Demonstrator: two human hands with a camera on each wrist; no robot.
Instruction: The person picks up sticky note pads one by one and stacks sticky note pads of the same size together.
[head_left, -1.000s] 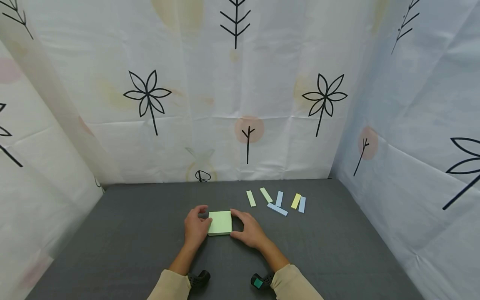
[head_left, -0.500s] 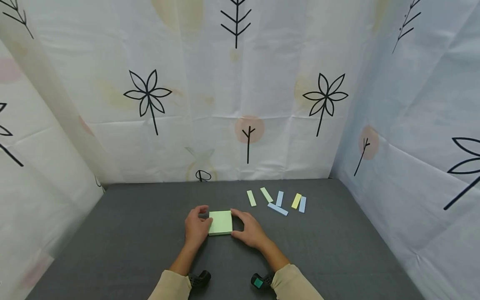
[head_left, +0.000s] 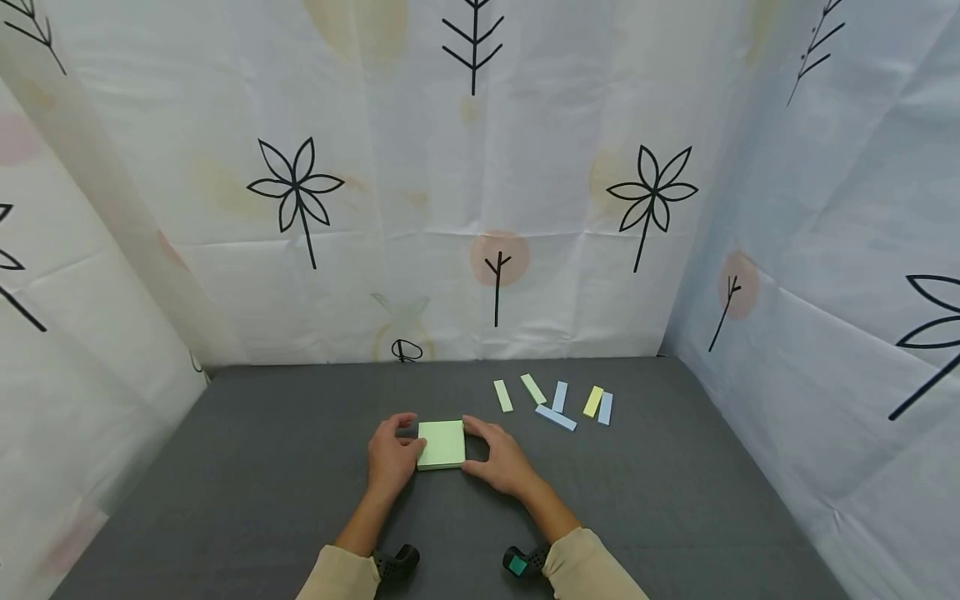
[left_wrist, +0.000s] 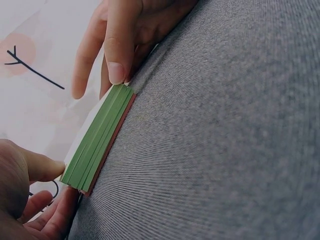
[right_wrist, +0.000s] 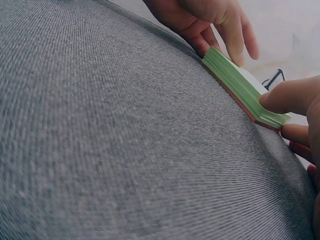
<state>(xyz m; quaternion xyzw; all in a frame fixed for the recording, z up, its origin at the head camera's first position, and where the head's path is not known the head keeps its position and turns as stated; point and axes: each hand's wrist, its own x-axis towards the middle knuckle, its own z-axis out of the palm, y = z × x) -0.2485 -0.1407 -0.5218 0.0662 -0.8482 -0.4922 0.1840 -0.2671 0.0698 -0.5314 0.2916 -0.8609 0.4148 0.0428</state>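
Note:
A light green sticky-note pad (head_left: 441, 444) lies flat on the grey table (head_left: 262, 467) in front of me. My left hand (head_left: 405, 437) grips its left edge, thumb at the near corner and fingers curled round the far corner. My right hand (head_left: 480, 448) grips the right edge the same way. In the left wrist view the pad (left_wrist: 97, 140) shows its stacked green sheets over a brown backing, with the left thumb (left_wrist: 42, 167) touching its corner. In the right wrist view the right thumb (right_wrist: 290, 95) presses on the pad (right_wrist: 240, 85) at its edge.
Several small paper strips (head_left: 555, 404), green, blue and yellow, lie scattered on the table behind and to the right of the pad. White printed fabric walls (head_left: 480, 208) close in the table at the back and on both sides.

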